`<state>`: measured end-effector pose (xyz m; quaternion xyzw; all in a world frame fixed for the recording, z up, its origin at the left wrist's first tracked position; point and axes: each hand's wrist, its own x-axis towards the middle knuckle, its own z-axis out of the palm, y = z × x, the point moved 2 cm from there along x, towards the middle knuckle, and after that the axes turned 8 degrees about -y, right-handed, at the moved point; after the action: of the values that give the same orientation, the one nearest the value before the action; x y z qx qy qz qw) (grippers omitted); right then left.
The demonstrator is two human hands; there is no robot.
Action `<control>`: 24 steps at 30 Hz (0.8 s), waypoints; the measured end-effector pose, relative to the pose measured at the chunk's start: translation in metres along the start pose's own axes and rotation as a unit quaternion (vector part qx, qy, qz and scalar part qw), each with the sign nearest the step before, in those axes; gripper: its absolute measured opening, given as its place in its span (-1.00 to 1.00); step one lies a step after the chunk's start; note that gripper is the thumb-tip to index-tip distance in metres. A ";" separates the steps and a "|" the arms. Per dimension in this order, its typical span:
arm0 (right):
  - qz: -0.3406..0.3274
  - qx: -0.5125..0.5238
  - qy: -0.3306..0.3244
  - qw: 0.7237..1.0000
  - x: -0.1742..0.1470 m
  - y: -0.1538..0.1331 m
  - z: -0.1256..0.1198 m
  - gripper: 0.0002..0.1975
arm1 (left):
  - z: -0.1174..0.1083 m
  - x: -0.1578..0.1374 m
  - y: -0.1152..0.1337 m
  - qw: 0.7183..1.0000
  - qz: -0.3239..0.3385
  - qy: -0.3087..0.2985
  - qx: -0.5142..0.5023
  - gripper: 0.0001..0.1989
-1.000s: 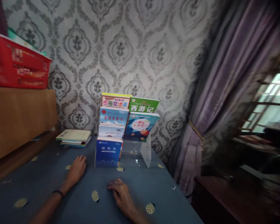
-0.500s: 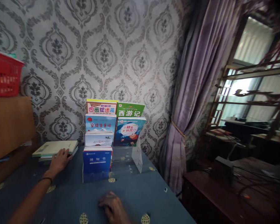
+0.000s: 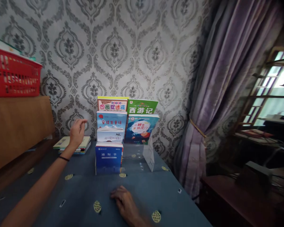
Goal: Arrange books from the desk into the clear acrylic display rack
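Note:
My left hand (image 3: 77, 132) is raised over a stack of books (image 3: 86, 142) at the back left of the table. It holds nothing; its fingers reach to the right, slightly bent. On the cloth in front, my right hand (image 3: 125, 201) rests with its fingers curled in and nothing visible in them. Between and beyond the hands stands a clear tiered book rack (image 3: 149, 155). Its left column carries a dark blue booklet (image 3: 108, 160), a pale book (image 3: 110, 136), a light blue book (image 3: 111, 121) and a yellow-edged book (image 3: 113, 104). On the right are a teal book (image 3: 142, 129) and a green book (image 3: 143, 107).
A red basket (image 3: 16, 74) sits on a wooden box (image 3: 21, 126) at the left. The table wears a dark blue cloth (image 3: 80, 192) with pineapple prints. Patterned wallpaper closes off the back. A purple curtain (image 3: 217, 94) hangs beyond the table's right edge.
My left hand has lifted off the book stack and is now above it. My right hand stays on the cloth. The view has turned a little to the left.

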<state>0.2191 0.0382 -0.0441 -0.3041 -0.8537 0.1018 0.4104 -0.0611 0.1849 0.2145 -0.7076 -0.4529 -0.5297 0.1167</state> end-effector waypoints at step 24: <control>-0.022 0.024 0.033 0.999 0.001 0.003 0.003 -0.68 | 0.006 0.056 0.065 0.971 0.150 -0.142 0.124 -0.68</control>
<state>0.2176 0.0410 -0.0467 -0.2783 -0.8434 0.1029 0.4480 -0.0058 0.1816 0.2802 -0.8152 -0.4157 -0.3402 0.2167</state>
